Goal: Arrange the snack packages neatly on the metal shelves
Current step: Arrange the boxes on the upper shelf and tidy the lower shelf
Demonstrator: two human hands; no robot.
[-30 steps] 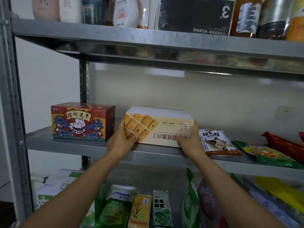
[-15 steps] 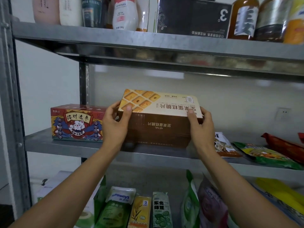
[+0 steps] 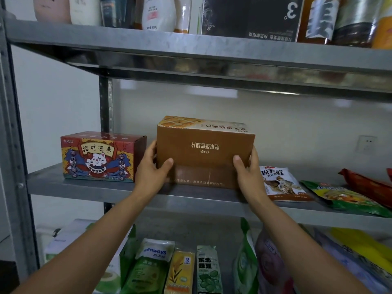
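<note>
A brown biscuit box (image 3: 205, 153) is held at the centre of the frame, on the middle metal shelf (image 3: 84, 187), with its broad brown face turned toward the camera and its printing upside down. The lower edge of the box appears to meet the shelf surface, though full contact cannot be confirmed. The box is gripped at both ends: the left hand (image 3: 151, 170) is wrapped round the left end, with the thumb laid on the front face near the lower left corner, and the right hand (image 3: 249, 172) is wrapped round the right end, with its thumb on the front face near the lower right. The box thus lies between the two palms, in the lower half of its height. Just left of the left hand, a red box with a cat drawing (image 3: 99, 158) is seen standing on the same shelf, near the held box but apart from it. To the right, a white snack pouch (image 3: 280, 183), a green packet (image 3: 339, 196) and a red packet (image 3: 369, 185) are laid flat. Bottles and a black box (image 3: 250, 15) are lined along the top shelf (image 3: 148, 43), and upright packets are seen at the bottom of the frame.
</note>
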